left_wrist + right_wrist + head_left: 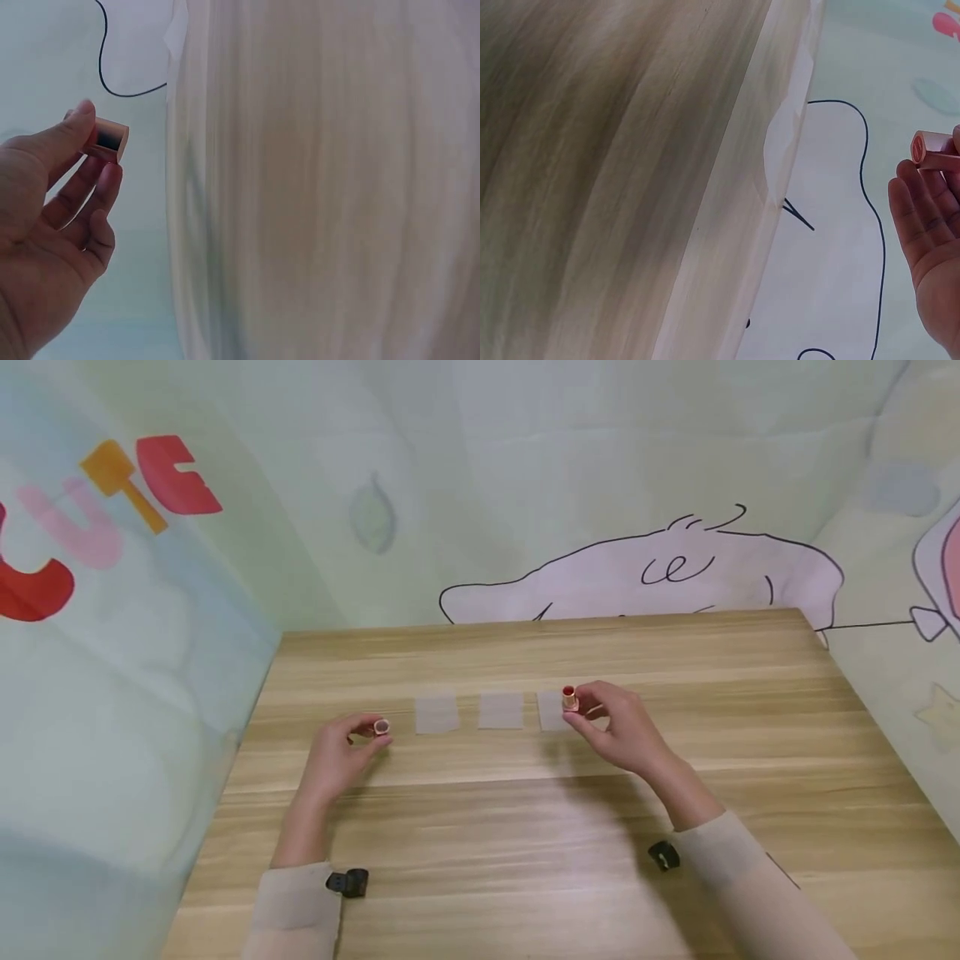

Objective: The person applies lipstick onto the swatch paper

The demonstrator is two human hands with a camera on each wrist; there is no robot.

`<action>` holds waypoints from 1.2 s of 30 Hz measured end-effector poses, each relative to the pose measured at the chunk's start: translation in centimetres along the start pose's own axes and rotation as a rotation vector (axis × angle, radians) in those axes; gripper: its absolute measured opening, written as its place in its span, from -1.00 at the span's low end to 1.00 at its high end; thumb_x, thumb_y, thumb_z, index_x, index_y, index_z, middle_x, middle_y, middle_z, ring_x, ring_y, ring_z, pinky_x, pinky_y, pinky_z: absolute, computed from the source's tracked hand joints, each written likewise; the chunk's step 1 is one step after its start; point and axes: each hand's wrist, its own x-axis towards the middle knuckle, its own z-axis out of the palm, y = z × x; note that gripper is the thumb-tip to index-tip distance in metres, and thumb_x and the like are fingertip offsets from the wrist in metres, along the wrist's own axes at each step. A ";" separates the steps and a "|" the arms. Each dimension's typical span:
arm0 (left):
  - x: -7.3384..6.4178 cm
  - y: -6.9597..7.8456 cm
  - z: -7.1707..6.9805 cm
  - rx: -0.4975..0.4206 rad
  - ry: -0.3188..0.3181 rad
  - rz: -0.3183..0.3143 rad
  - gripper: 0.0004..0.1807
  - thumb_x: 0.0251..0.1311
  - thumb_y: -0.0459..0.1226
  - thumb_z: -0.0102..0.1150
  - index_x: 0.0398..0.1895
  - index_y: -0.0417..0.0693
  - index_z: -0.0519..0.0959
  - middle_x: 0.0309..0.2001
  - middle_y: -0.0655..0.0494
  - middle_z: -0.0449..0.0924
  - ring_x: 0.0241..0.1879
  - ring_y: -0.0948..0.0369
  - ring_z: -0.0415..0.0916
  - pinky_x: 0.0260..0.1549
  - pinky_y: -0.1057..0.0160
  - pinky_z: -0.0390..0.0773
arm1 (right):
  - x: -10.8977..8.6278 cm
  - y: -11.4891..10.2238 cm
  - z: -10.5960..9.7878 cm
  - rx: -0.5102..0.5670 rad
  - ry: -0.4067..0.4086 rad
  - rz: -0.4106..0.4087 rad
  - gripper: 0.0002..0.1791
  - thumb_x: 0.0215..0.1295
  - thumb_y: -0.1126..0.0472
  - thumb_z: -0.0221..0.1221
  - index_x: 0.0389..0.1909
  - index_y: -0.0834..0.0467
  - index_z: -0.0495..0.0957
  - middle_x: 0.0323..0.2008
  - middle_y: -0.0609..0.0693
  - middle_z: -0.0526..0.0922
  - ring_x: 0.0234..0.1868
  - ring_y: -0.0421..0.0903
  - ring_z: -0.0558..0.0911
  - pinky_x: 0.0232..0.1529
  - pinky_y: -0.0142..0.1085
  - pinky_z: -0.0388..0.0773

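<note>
In the head view my left hand [341, 756] pinches a small lipstick cap [382, 727] between thumb and fingers, its round opening facing up toward the camera. The left wrist view shows that cap [111, 139] as shiny rose gold with a dark reflection on its side. My right hand [618, 727] grips an uncapped lipstick [570, 699] by its base; its gold collar and red inside point up. It overlaps the rightmost white paper square [549, 714] in the head view. The base of the lipstick [934, 148] looks pink and squarish in the right wrist view.
Two more white paper squares, one at left [437, 713] and one in the middle [501, 711], lie in a row on the wooden table [480, 827]. A printed cloth backdrop [480, 485] hangs behind and beside the table. Each sleeve has a black wrist device [348, 882].
</note>
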 end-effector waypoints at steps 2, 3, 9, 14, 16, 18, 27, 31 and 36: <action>-0.1 -0.5 -0.3 0.007 0.010 -0.015 -0.71 0.19 -0.34 0.43 -0.04 -0.27 0.69 -0.19 -0.10 0.72 -0.14 -0.03 0.63 -0.16 0.00 0.51 | -0.1 0.1 0.0 -0.003 0.000 0.000 -0.83 0.30 0.30 0.36 -0.13 0.21 0.62 -0.24 -0.01 0.71 -0.22 -0.07 0.72 -0.24 -0.22 0.73; -0.2 -0.8 -0.5 0.009 0.010 -0.025 -0.71 0.19 -0.34 0.43 -0.03 -0.27 0.69 -0.19 -0.11 0.72 -0.14 -0.03 0.63 -0.15 0.01 0.52 | -0.1 0.1 0.1 -0.004 0.000 0.000 -0.82 0.30 0.30 0.36 -0.13 0.22 0.62 -0.24 0.00 0.71 -0.22 -0.06 0.73 -0.24 -0.21 0.73; -0.3 -1.7 -1.2 0.004 -0.032 -0.083 -0.67 0.23 -0.34 0.39 0.03 -0.33 0.65 -0.14 -0.18 0.71 -0.10 -0.07 0.64 -0.04 -0.08 0.53 | -0.2 0.2 0.1 -0.015 0.006 -0.008 -0.81 0.29 0.30 0.36 -0.13 0.22 0.62 -0.25 0.01 0.70 -0.23 -0.04 0.72 -0.25 -0.17 0.73; -0.4 -2.0 -1.6 0.028 -0.058 -0.132 -0.67 0.26 -0.33 0.38 0.03 -0.34 0.64 -0.13 -0.20 0.70 -0.12 -0.08 0.63 -0.03 -0.09 0.55 | -0.4 0.4 0.2 -0.024 0.012 -0.023 -0.81 0.28 0.32 0.37 -0.13 0.22 0.62 -0.27 0.00 0.71 -0.25 -0.04 0.72 -0.27 -0.18 0.73; -0.5 -2.2 -1.7 0.036 -0.061 -0.146 -0.68 0.26 -0.32 0.38 0.02 -0.33 0.65 -0.13 -0.20 0.70 -0.12 -0.08 0.63 -0.04 -0.09 0.57 | -0.4 0.4 0.3 -0.025 0.010 -0.024 -0.81 0.28 0.32 0.37 -0.13 0.22 0.62 -0.27 0.00 0.71 -0.25 -0.05 0.72 -0.27 -0.18 0.73; -0.6 -2.5 -1.8 0.035 -0.061 -0.152 -0.69 0.25 -0.33 0.38 0.01 -0.33 0.65 -0.14 -0.21 0.71 -0.13 -0.08 0.65 -0.07 -0.09 0.60 | -0.4 0.4 0.3 -0.024 0.007 -0.020 -0.81 0.28 0.32 0.36 -0.13 0.22 0.62 -0.27 -0.01 0.71 -0.25 -0.05 0.72 -0.27 -0.18 0.73; -0.4 -3.3 -1.7 0.043 -0.069 -0.136 -0.74 0.23 -0.34 0.40 -0.08 -0.32 0.67 -0.18 -0.19 0.72 -0.17 -0.07 0.68 -0.13 -0.04 0.62 | -0.4 0.5 0.4 -0.028 0.011 -0.035 -0.81 0.28 0.32 0.36 -0.12 0.23 0.61 -0.27 0.01 0.71 -0.25 -0.04 0.72 -0.28 -0.17 0.73; -0.4 -3.1 -1.9 0.036 -0.100 -0.181 -0.53 0.23 -0.24 0.42 0.11 -0.38 0.59 0.02 -0.32 0.64 0.06 -0.22 0.57 0.11 -0.17 0.51 | -0.3 0.6 0.5 -0.028 0.016 -0.050 -0.80 0.28 0.33 0.36 -0.12 0.22 0.61 -0.26 0.00 0.71 -0.26 -0.05 0.72 -0.29 -0.19 0.73; 0.2 -1.8 -1.9 0.102 -0.080 -0.158 -0.21 0.19 -0.02 0.44 0.34 -0.35 0.41 0.27 -0.39 0.40 0.31 -0.32 0.28 0.30 -0.28 0.26 | -0.3 0.6 0.4 -0.031 0.023 -0.077 -0.78 0.25 0.33 0.38 -0.11 0.23 0.62 -0.24 0.01 0.72 -0.24 -0.05 0.71 -0.29 -0.19 0.73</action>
